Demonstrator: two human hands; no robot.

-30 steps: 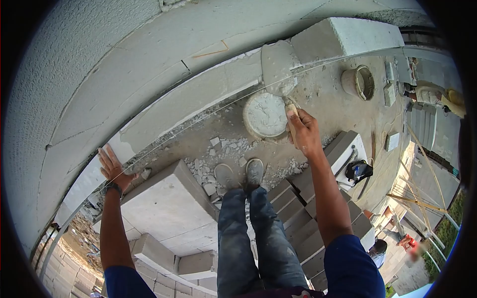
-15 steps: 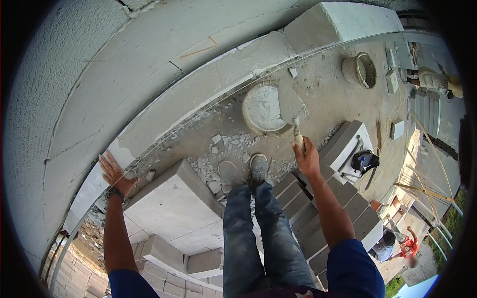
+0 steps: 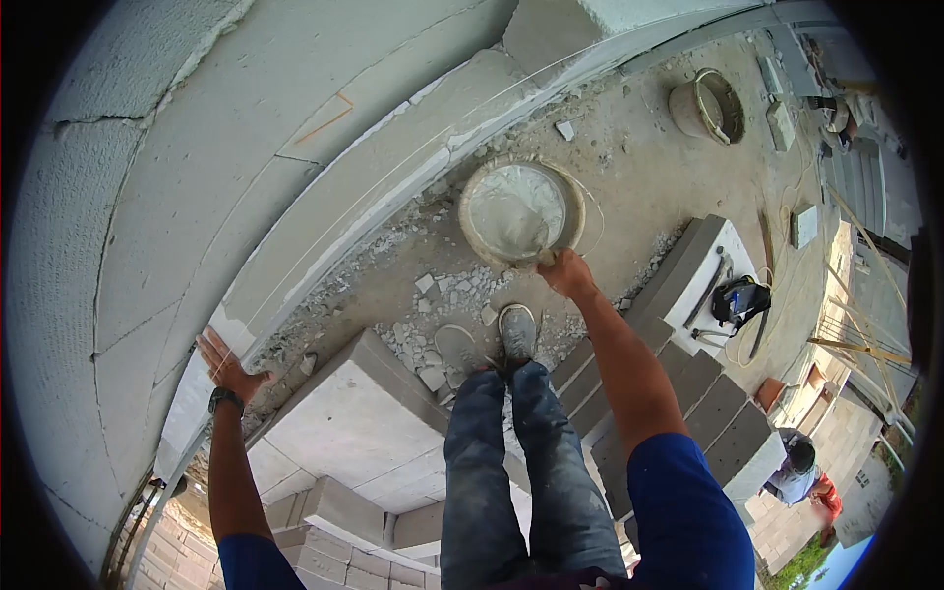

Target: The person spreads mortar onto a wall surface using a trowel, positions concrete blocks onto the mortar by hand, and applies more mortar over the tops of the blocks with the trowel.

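Note:
My right hand (image 3: 567,273) is wrapped round the handle of a trowel (image 3: 542,252). The trowel's blade is down in the wet grey mortar (image 3: 506,211) of a round bucket (image 3: 574,202), so most of it is hidden. My left hand (image 3: 225,364) lies flat with fingers spread on the top of the low block wall (image 3: 187,403), at the near end of a smooth grey mortar layer (image 3: 324,226). That layer runs along the wall top towards a light block (image 3: 556,39) at the far end.
Large pale blocks (image 3: 344,413) are stacked left of my legs, more blocks (image 3: 678,393) to the right. Tools and a black bag (image 3: 739,300) lie on one block. A second bucket (image 3: 693,108) stands farther off. Rubble (image 3: 457,295) litters the floor by my shoes. Other people are at lower right.
My right hand has moved left and towards the bucket, and the trowel blade, earlier raised over the bucket's right side, is now down in the mortar. My left hand stays on the wall.

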